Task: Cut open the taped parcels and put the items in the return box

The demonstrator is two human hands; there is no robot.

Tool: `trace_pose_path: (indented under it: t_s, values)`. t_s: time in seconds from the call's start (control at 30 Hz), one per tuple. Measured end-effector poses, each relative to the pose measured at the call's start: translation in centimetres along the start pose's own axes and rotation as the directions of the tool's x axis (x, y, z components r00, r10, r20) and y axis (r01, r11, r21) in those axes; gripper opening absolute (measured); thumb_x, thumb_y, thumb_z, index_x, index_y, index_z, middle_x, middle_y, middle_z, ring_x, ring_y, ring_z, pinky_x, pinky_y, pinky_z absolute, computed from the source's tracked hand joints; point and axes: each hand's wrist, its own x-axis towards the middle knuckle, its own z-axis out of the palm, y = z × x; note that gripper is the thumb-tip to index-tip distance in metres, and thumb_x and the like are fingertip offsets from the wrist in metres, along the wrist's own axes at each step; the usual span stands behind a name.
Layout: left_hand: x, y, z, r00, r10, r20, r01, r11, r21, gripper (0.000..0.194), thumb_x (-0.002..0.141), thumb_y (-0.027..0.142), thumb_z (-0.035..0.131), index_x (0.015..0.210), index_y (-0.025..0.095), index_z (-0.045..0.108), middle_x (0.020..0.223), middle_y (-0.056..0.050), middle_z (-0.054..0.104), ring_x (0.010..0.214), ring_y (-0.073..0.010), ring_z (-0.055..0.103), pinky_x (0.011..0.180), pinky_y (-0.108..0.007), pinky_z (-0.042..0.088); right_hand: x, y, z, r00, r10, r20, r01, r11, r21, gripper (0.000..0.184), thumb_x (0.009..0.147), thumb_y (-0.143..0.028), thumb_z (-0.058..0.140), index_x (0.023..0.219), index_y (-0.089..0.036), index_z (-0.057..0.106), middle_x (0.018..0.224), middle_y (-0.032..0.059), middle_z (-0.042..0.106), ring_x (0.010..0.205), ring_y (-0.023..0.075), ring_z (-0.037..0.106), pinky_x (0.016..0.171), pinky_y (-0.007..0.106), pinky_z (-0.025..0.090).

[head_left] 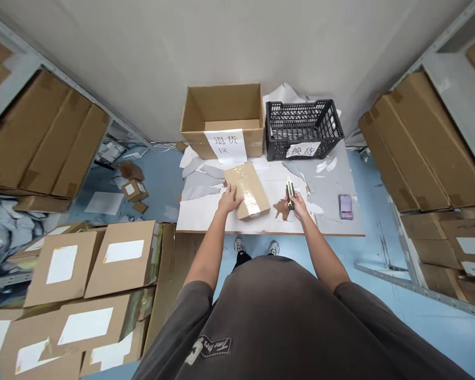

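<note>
A small taped cardboard parcel [248,189] lies on the white table [206,211] in front of me. My left hand [228,199] rests flat against the parcel's left side, fingers spread. My right hand [298,205] is closed round a yellow and black utility knife [290,191], held to the right of the parcel, just above the table.
An open cardboard box [222,119] with a paper label and a black plastic crate [303,128] stand at the table's back. A phone [345,206] lies at the right. Torn paper scraps litter the tabletop. Stacked labelled cartons [87,295] fill the left floor; shelves hold boxes [415,142] on both sides.
</note>
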Motion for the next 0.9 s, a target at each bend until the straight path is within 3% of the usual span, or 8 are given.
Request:
trace_pose_path:
  t_s: [0.2, 0.37, 0.53, 0.7, 0.9]
  values:
    - [-0.1, -0.4, -1.3, 0.997, 0.051, 0.055, -0.054, 0.997, 0.063, 0.083, 0.101, 0.061, 0.057, 0.173, 0.028, 0.03, 0.184, -0.009, 0.014, 0.158, -0.0383, 0.039, 0.121, -0.046, 0.045, 0.1, -5.1, 7.5, 0.969, -0.065, 0.24, 0.05, 0.996, 0.071, 0.054, 0.079, -0.034, 0.081, 0.128, -0.03, 0.059, 0.127, 0.0066, 0.077, 0.101, 0.0234, 0.078, 0.088, 0.039, 0.066]
    - [-0.3, -1.0, -1.3, 0.994, 0.099, 0.051, -0.102, 0.993, 0.056, 0.082, 0.101, 0.057, 0.057, 0.172, 0.026, 0.031, 0.184, -0.008, 0.016, 0.157, -0.0373, 0.039, 0.119, -0.045, 0.047, 0.6, -6.3, 11.3, 0.955, -0.065, 0.289, 0.066, 0.998, 0.007, 0.04, 0.085, -0.042, 0.082, 0.117, -0.027, 0.063, 0.116, 0.0064, 0.078, 0.089, 0.0205, 0.077, 0.083, 0.035, 0.064]
    - [-0.3, -1.5, -1.4, 0.987, 0.155, 0.042, -0.158, 0.983, 0.091, 0.08, 0.1, 0.053, 0.06, 0.17, 0.023, 0.036, 0.182, -0.01, 0.022, 0.154, -0.037, 0.042, 0.118, -0.044, 0.048, 1.0, -5.4, 13.1, 0.967, -0.115, 0.227, 0.126, 0.991, -0.033, 0.039, 0.087, -0.057, 0.079, 0.099, -0.025, 0.06, 0.093, 0.0016, 0.073, 0.062, 0.0119, 0.06, 0.061, 0.026, 0.055]
    - [1.0, -2.2, -2.5, 0.976, 0.217, 0.012, -0.217, 0.97, 0.113, 0.086, 0.092, 0.057, 0.07, 0.166, 0.024, 0.043, 0.177, -0.013, 0.032, 0.158, -0.0367, 0.035, 0.123, -0.045, 0.043, 1.2, -4.6, 14.1, 0.979, -0.113, 0.168, 0.127, 0.989, -0.076, 0.043, 0.085, -0.062, 0.078, 0.093, -0.026, 0.055, 0.083, -0.0009, 0.068, 0.054, 0.0107, 0.053, 0.05, 0.024, 0.046]
    - [5.5, -3.0, -4.9, 0.936, 0.318, 0.152, -0.342, 0.925, 0.168, 0.127, 0.074, 0.075, 0.083, 0.175, 0.023, 0.027, 0.185, -0.016, 0.005, 0.169, -0.0396, 0.007, 0.132, -0.051, 0.025, 1.4, -4.0, 14.9, 0.987, -0.054, 0.148, 0.069, 0.993, -0.096, 0.045, 0.085, -0.058, 0.076, 0.098, -0.029, 0.045, 0.087, -0.0021, 0.073, 0.055, 0.0128, 0.061, 0.055, 0.026, 0.053]
